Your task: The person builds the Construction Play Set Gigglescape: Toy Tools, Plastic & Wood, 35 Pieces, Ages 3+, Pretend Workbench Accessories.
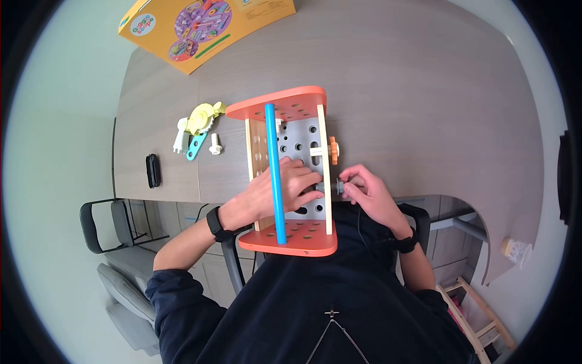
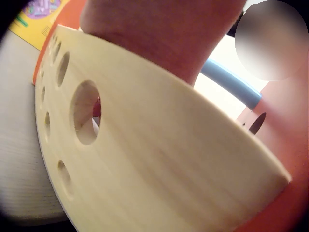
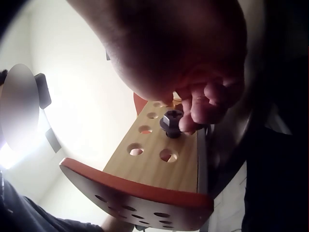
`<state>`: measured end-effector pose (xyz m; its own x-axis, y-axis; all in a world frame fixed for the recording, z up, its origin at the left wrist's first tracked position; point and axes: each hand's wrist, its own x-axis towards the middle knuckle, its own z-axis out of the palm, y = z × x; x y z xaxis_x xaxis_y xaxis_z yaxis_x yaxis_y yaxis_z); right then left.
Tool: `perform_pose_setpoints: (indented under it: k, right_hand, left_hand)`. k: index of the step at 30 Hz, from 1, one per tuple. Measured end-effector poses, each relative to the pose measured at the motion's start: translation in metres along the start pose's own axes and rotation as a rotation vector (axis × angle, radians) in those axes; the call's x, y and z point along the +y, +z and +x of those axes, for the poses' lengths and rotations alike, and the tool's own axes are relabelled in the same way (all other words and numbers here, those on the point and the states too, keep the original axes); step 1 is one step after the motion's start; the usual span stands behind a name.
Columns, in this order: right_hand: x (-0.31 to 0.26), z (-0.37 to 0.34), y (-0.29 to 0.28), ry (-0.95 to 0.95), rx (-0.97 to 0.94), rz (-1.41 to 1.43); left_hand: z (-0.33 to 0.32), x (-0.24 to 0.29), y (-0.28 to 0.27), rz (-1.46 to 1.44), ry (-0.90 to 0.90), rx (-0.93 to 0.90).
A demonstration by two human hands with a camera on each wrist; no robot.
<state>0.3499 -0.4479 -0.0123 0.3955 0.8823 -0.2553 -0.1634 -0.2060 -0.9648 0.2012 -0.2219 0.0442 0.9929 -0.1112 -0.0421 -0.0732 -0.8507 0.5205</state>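
Blue rod [image 1: 274, 170] and orange knob [image 1: 333, 150] are fitted; grey bolt [image 3: 172, 118], pinched by the right hand [image 1: 370, 195], left hand [image 1: 295, 184] of unclear hold, seems unfinished; white bolt [image 1: 216, 147] lies loose on worktop [image 1: 176, 173], left.

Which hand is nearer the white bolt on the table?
Left. Left hand is inside the toolbox, right of the white bolt; right hand is farther right, outside the toolbox's opposite side.

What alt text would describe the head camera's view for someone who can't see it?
A person's left hand reaches inside an orange-and-wood toy frame while the right hand touches a grey bolt at the frame's right side. On the table to the left lie toy pieces and a black object, with a yellow box beyond.
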Motion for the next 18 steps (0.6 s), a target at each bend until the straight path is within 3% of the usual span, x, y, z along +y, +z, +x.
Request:
perform_pose_setpoints:
  k: [2,8,14,17,18]
  right_hand:
    - [0.008,-0.002,0.003,-0.097,-0.026,0.173]
    - [-0.002,0.001,0.006,0.038,-0.043,0.136]
    - [0.014,0.011,0.003,0.263,-0.069,-0.164]
    - [0.009,0.008,-0.001,0.266,-0.014,-0.227]
    - [0.009,0.006,0.0,0.18,0.023,-0.158]
  left_hand:
    - [0.0,0.0,0.001,-0.007,0.005,0.009]
    - [-0.001,-0.002,0.002,0.012,0.018,0.022]
    - [-0.003,-0.003,0.003,0.017,0.018,0.019]
    - [-0.003,-0.004,0.003,0.013,0.015,0.016]
    - [-0.003,-0.004,0.003,0.016,0.016,0.017]
